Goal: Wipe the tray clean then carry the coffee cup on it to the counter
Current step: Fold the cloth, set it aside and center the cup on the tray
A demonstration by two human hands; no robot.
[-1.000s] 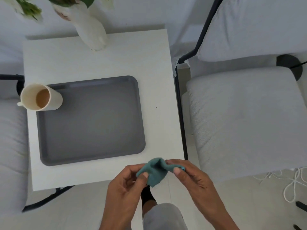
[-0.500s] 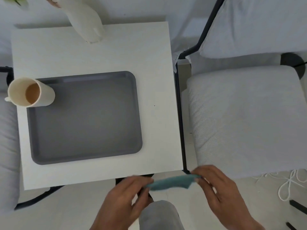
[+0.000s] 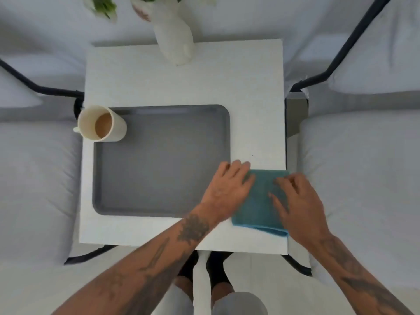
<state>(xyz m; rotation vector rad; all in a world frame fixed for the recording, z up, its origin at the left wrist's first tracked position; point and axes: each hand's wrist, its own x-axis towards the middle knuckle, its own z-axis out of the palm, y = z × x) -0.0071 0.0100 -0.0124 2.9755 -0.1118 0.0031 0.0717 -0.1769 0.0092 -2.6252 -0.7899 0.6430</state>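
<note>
A dark grey tray lies on a small white table. A cream coffee cup with brown coffee stands at the tray's far left corner. A teal cloth lies flat on the table just right of the tray, near the front right corner. My left hand rests flat on the cloth's left edge and overlaps the tray's right rim. My right hand presses on the cloth's right side, fingers spread.
A white vase with green leaves stands at the table's far edge. Pale cushioned seats with black metal frames flank the table, left and right. My legs show below the table's front edge.
Both hands held the cloth in the air in front of the table, stretching it out; now the cloth is laid flat on the table beside the tray with both hands on it.
</note>
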